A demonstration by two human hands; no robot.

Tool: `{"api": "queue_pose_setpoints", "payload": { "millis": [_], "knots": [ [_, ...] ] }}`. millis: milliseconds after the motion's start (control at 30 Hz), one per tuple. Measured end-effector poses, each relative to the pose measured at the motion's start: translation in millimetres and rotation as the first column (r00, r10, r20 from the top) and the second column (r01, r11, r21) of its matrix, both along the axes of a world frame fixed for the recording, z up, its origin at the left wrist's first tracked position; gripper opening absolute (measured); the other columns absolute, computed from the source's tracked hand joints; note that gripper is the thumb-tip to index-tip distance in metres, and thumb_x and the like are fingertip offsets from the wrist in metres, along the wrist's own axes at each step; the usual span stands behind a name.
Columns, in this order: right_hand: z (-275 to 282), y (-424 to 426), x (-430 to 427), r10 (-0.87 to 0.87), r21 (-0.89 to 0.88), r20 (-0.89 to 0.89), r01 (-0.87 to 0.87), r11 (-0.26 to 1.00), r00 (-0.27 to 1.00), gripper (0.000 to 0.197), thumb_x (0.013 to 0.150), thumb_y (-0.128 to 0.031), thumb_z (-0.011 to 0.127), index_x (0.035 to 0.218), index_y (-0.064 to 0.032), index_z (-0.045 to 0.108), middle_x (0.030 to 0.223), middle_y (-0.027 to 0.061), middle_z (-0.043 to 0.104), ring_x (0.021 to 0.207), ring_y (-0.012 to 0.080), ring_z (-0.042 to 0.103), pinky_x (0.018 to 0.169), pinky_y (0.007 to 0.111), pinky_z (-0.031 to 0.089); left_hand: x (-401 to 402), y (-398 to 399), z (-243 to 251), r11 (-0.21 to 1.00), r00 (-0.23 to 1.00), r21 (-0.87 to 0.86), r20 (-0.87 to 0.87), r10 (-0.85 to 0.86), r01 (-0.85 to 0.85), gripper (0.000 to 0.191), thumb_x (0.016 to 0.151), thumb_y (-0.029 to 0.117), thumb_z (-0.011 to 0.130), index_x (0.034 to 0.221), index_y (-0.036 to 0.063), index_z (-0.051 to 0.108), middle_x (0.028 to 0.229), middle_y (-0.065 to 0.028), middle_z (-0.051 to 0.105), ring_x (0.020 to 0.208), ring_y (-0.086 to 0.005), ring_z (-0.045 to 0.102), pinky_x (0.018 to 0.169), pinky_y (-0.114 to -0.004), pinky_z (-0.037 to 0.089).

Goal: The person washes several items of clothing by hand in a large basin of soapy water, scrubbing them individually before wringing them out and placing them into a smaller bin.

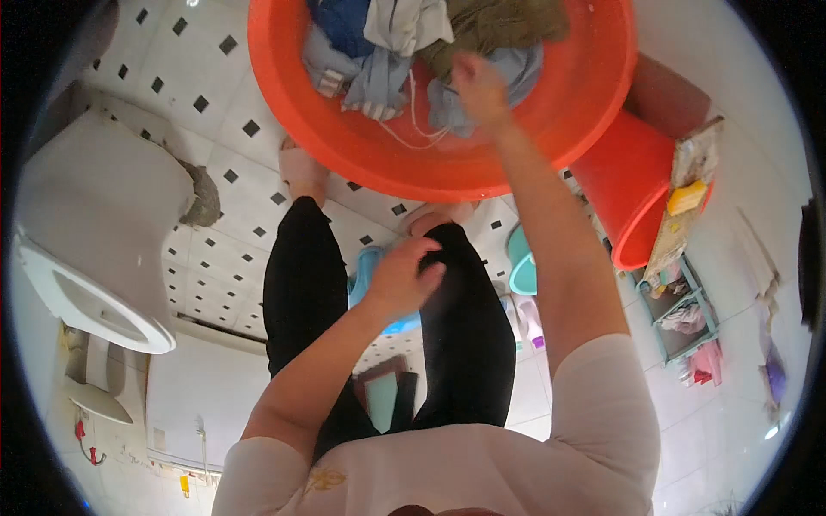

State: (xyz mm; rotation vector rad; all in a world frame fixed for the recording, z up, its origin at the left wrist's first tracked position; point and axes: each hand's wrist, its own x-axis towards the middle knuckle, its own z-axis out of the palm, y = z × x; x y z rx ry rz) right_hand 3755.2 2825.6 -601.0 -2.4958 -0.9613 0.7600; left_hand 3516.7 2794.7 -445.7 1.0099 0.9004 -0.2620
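Note:
A large orange plastic basin point(464, 171) stands on the floor before me with wet-looking clothes in it. My right hand point(479, 89) reaches over its near side, at a light blue garment point(448, 106); blur hides whether the fingers grip the cloth. Beyond that hand lies an olive-brown garment point(500, 29). To the left are a white garment point(406, 26) and a dark blue one point(342, 26). A white drawstring point(416, 109) loops on the basin's floor. Above my knees, outside the basin, my left hand point(403, 277) is empty with its fingers apart.
At left stands a white toilet point(103, 174). A red bucket point(626, 180) sits right of the basin, with a worn board point(694, 161) and a yellow block point(686, 198) at its mouth. Nearby are a teal container point(521, 264), a detergent bottle point(530, 319) and a wall rack point(681, 316).

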Motion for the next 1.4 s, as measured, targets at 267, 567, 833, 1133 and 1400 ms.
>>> {"api": "queue_pose_setpoints", "payload": {
  "millis": [267,567,833,1133,1400],
  "knots": [
    [-33,-4,9,0.463,-0.34,0.345,-0.351,0.872,0.817,0.055,0.073,-0.04,0.06,0.122,-0.0193,0.047,0.136,0.0155,0.033,0.121,0.0343,0.035,0.089,0.055,0.035,20,26,2,0.963,0.979,0.175,-0.047,-0.199,0.204,0.028,0.078,0.014,0.056,0.103,0.002,0.052,0.104,-0.0167,0.055,0.096,-0.0328,0.052,0.083,-0.038,0.042],
    [-19,-84,96,0.733,-0.861,0.238,-0.211,0.463,0.637,0.061,0.074,-0.043,0.058,0.13,-0.0297,0.038,0.145,0.0095,0.014,0.13,0.0312,0.019,0.085,0.074,0.02,26,29,10,0.955,0.97,0.201,0.061,-0.234,0.217,0.029,0.077,0.01,0.057,0.105,0.0018,0.052,0.104,-0.0202,0.054,0.095,-0.0371,0.051,0.084,-0.043,0.041],
    [-11,114,57,-0.001,-0.052,-0.028,0.0,0.999,1.0,0.05,0.075,-0.036,0.059,0.115,-0.0067,0.051,0.101,0.0151,0.061,0.094,0.032,0.057,0.077,0.039,0.046,25,31,13,0.926,0.958,0.285,0.068,-0.279,0.249,0.027,0.077,0.013,0.056,0.101,0.0017,0.051,0.097,-0.0158,0.056,0.088,-0.0328,0.054,0.078,-0.04,0.044],
    [-60,92,5,-0.279,0.108,-0.733,0.511,0.853,0.62,0.055,0.073,-0.027,0.065,0.117,0.0,0.045,0.109,0.0156,0.055,0.101,0.0274,0.053,0.083,0.036,0.042,14,17,2,0.906,0.966,0.374,0.077,-0.245,0.2,0.028,0.076,0.01,0.055,0.102,0.0026,0.049,0.095,-0.0151,0.055,0.088,-0.0321,0.054,0.075,-0.041,0.044],
    [107,-79,22,-0.374,-0.282,-0.65,0.247,0.927,0.662,0.048,0.071,-0.004,0.059,0.117,-0.0043,0.048,0.108,0.0075,0.057,0.094,0.0177,0.055,0.081,0.029,0.044,30,11,6,0.949,0.973,0.266,0.107,-0.206,0.172,0.024,0.076,0.011,0.056,0.098,0.0025,0.052,0.096,-0.0164,0.056,0.091,-0.0333,0.053,0.078,-0.04,0.044]
  ]
}}
